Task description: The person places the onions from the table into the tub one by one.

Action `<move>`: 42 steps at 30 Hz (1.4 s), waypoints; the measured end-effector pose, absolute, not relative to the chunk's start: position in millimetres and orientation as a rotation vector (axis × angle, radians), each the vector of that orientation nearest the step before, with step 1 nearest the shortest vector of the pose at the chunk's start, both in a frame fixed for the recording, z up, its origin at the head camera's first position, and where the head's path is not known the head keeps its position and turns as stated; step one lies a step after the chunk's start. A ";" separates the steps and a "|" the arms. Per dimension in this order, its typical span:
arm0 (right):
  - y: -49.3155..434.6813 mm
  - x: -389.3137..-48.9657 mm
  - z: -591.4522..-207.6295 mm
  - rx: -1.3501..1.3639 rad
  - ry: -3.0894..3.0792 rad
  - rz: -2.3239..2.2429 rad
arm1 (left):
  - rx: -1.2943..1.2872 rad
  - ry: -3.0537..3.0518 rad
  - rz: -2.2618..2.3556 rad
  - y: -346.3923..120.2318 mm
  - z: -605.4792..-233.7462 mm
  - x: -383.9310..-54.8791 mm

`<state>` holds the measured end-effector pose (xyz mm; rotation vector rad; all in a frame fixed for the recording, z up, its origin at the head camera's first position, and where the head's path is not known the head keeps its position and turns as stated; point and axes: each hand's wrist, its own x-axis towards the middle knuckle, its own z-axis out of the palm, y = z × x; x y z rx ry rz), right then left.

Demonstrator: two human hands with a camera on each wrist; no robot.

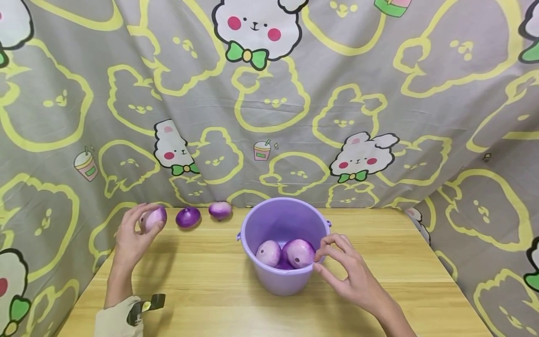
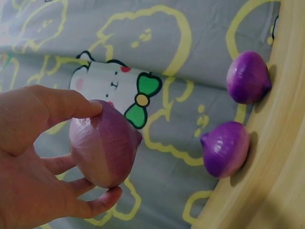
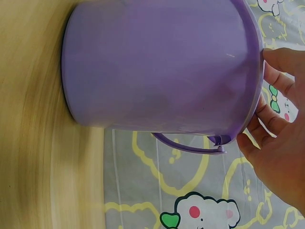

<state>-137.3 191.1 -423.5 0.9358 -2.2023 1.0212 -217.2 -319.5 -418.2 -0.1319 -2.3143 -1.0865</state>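
Observation:
My left hand (image 1: 132, 241) holds a purple-and-white onion (image 1: 154, 219) above the table's far left. In the left wrist view, thumb and fingertips grip this onion (image 2: 105, 148) around its sides. A purple bucket (image 1: 283, 282) stands upright near the middle of the table. Inside it lie a pale onion (image 1: 268, 254) and a darker one (image 1: 300, 252); what is beneath them is mostly hidden. My right hand (image 1: 351, 276) pinches the bucket's right rim, and the right wrist view shows its thumb and fingertips on the edge of the bucket (image 3: 162, 67).
Two more onions, a dark purple one (image 1: 188, 218) and a paler-topped one (image 1: 220, 210), rest along the table's back edge, between the left hand and the bucket. A patterned grey curtain (image 1: 278, 117) hangs behind the wooden table (image 1: 202, 290) and along its sides.

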 end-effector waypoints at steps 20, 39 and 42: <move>192.3 -137.2 -423.7 0.934 -2.208 1.023 | -0.141 -2.301 -1.077 -301.7 -400.2 -205.2; 192.4 -137.5 -423.9 0.929 -2.214 1.030 | -0.184 -2.254 -1.028 -287.0 -386.2 -197.2; 192.3 -137.2 -423.5 0.931 -2.213 1.030 | -0.202 -2.241 -1.038 -284.7 -384.8 -195.8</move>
